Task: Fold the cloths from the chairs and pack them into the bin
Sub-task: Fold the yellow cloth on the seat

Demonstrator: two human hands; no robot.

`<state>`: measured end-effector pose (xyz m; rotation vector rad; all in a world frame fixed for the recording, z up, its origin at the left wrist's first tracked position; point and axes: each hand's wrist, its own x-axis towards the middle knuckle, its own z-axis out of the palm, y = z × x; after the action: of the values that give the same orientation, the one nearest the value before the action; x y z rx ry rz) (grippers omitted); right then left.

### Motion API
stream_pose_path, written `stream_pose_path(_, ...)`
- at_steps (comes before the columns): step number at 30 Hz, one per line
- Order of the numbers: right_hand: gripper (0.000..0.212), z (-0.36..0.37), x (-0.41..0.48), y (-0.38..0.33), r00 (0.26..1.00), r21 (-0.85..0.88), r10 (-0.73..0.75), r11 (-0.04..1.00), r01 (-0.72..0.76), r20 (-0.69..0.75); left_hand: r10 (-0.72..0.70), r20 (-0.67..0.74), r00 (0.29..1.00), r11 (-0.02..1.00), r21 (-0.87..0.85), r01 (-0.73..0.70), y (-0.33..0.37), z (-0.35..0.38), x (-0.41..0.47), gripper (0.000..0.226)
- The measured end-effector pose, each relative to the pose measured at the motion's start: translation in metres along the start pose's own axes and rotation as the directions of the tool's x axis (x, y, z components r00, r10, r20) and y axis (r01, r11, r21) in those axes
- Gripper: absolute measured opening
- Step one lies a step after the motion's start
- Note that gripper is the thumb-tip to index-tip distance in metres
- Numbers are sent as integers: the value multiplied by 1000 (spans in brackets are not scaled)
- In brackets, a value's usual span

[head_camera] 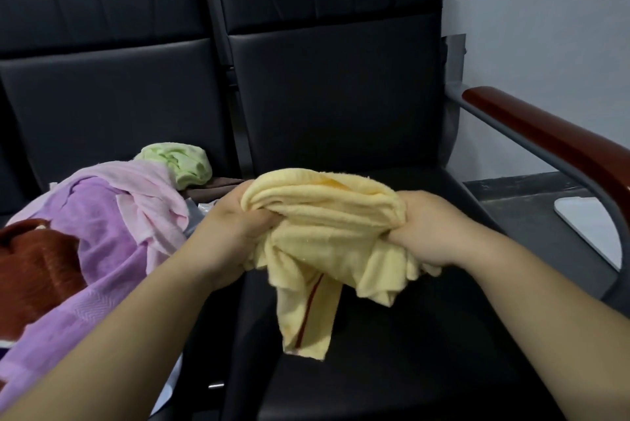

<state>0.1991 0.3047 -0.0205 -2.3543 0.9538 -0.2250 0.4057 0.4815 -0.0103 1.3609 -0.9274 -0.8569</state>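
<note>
1. One yellow towel (324, 216) hangs bunched in mid-air over the black chair seat (392, 369), near the middle of the view. A loose corner (the one with the dark red stripe) dangles toward 6 o'clock.
2. Likely trouble: the towel is crumpled rather than spread, so a fold started from this bundle could trap creases or come out lopsided.
3. That hanging corner could drag on the seat, or slide free if either grip slackens.
4. At the bundle's 9 o'clock end the left hand (235, 226) grips it, fingers curled into the cloth. The right hand (433, 229) clamps the 3 o'clock end the same way. Both forearms come in from 6 o'clock, with the bundle between the hands.
5. At 9 o'clock, on the neighbouring seat, lies a heap: lilac towel (99, 250), pink towel (150, 192), green cloth (180, 161), rust-brown cloth (37, 267). A swing of the left elbow could topple it.
6. No bin shows (the white object (593, 226) at 3 o'clock I cannot identify).
</note>
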Motion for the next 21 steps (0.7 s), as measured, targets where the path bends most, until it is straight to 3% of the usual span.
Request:
stream_pose_path(2, 20, -1, 0, 2, 992, 251, 24, 968, 7, -122, -21, 61, 998, 992, 126, 14, 1, -4, 0, 46)
stream_pose_path(3, 23, -5, -1, 0, 991, 430, 29, 902, 30, -130, -23, 81, 996, 947, 320, -4, 3, -7, 0, 50)
stream_pose_path(5, 26, -14, -9, -5, 999, 634, -21, 772, 41, -40, -47, 63, 997, 680, 733, -15, 2, -14, 0, 41)
stream_pose_path(7, 28, -19, -14, -7, 990, 501, -94, 865, 30, 103, 23, 28, 999, 429, 902, -35, 1, -22, 2, 21)
stream_pose_path(8, 27, -18, -15, -7, 982, 340, -91, 940, 31, 163, 70, 0, 998, 402, 915, -28, 0, -25, 2, 13)
stream_pose_path(10, 12, -14, -12, -5, 986, 111, -22, 994, 4, 163, 125, -76, 989, 534, 846, -3, -1, -29, 0, 13)
stream_pose_path(11, 6, -12, -11, -4, 992, 130, 2, 991, -18, 127, 120, -106, 987, 643, 765, 4, -1, -29, -1, 16)
stream_pose_path(13, 11, -6, -10, -3, 997, 370, 14, 928, -40, 73, 96, -148, 984, 819, 574, 6, 2, -22, -5, 19)
stream_pose_path(14, 18, -5, -9, -4, 997, 535, 12, 843, -50, 74, 81, -160, 984, 873, 488, 8, 3, -19, -6, 20)
stream_pose_path(16, 24, -5, -9, -9, 993, 780, -18, 621, -82, 119, 57, -176, 983, 933, 360, 10, 8, -14, -8, 23)
stream_pose_path(18, 27, -9, -6, -12, 983, 860, -88, 502, -97, 162, 26, -150, 988, 963, 267, 15, 15, -12, -10, 25)
stream_pose_path(19, 34, -11, -6, -12, 970, 861, -132, 495, -114, 204, 15, -126, 992, 971, 237, 15, 17, -11, -11, 27)
stream_pose_path(20, 44, -14, -5, -11, 951, 821, -163, 556, -132, 264, 10, -105, 994, 975, 221, 13, 18, -12, -13, 32)
stream_pose_path(21, 51, -17, -5, -10, 930, 709, -180, 696, -111, 321, 6, -78, 997, 977, 212, 10, 18, -14, -13, 39)
